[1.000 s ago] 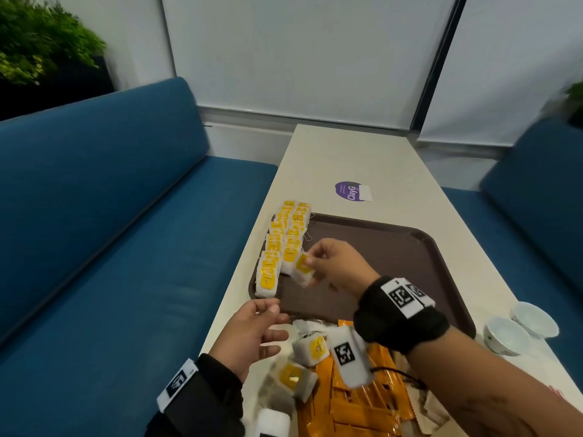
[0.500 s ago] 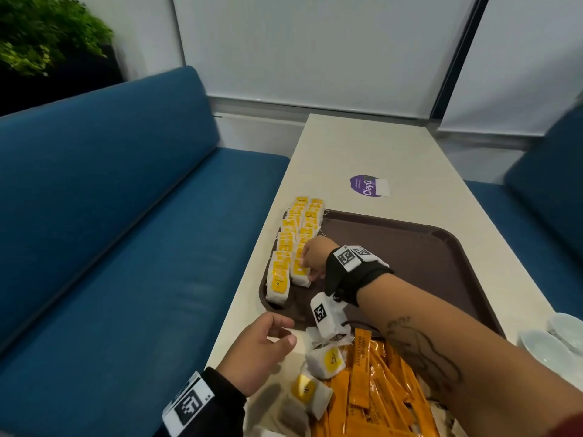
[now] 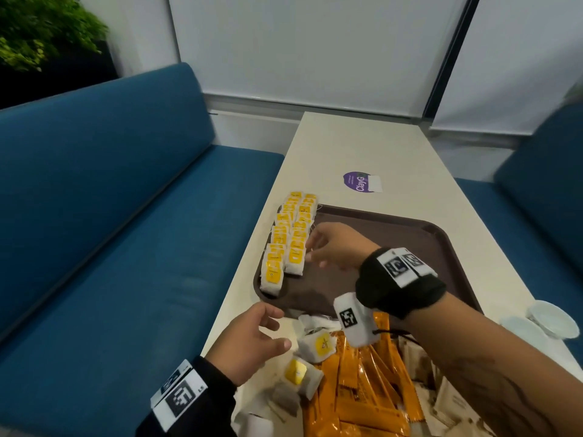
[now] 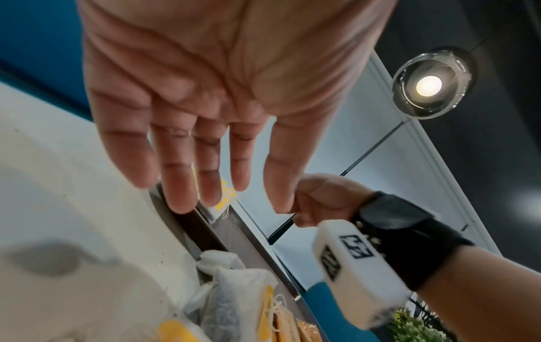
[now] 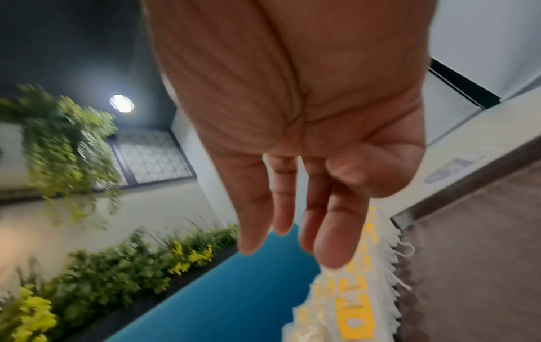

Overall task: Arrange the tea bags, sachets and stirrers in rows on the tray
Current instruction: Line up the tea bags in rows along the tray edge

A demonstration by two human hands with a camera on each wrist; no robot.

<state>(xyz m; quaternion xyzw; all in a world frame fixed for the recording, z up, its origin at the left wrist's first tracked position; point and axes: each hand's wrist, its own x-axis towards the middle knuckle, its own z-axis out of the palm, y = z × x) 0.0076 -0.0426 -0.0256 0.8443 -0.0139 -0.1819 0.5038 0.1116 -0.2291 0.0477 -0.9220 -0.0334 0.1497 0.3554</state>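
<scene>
Two rows of yellow-labelled tea bags (image 3: pixel 288 244) run along the left edge of the brown tray (image 3: pixel 410 234), a little left of the frame's centre in the head view, overlapping one another from the far corner toward the near one. Lower down, left of centre, the left hand (image 3: pixel 249 342) hovers over the pale table (image 3: pixel 340 146) just short of the tray's near rim, fingers loosely spread and holding nothing; the left wrist view shows its palm bare and the fingers straight. At centre, the right hand (image 3: pixel 334 247) is above the tray beside the inner row, its fingers relaxed and empty, fingertips just next to the bags; whether they touch I cannot tell. Below it, toward the bottom centre, loose tea bags (image 3: pixel 318 345) lie on a heap of orange sachets (image 3: pixel 356 402). At the lower right edge sit two small white cups (image 3: pixel 536 323), and brown paper packets (image 3: pixel 454 405) lie next to the sachets.
</scene>
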